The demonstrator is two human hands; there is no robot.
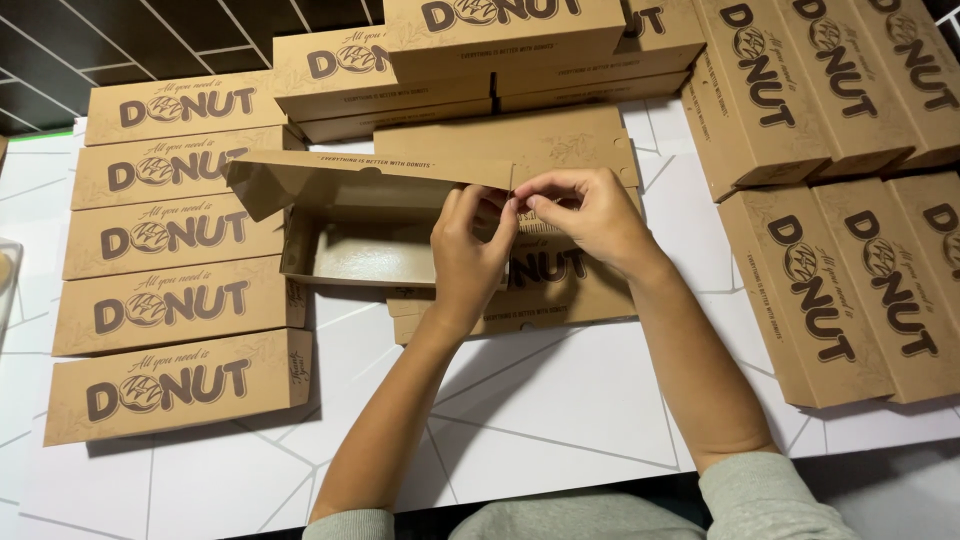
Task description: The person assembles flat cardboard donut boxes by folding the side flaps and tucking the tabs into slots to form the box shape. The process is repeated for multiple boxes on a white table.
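With both hands, left (470, 250) and right (590, 215), our fingers pinched the open box's (370, 215) corner flap near the bench's (540, 410) far edge; pulling unevenly, we judged, could tear it.

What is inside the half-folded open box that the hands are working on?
The open box shows only its bare, pale floor; nothing lies in it. Its right end is hidden behind the left hand and right hand.

Head camera — looking steeply down, close over the table (560, 420).
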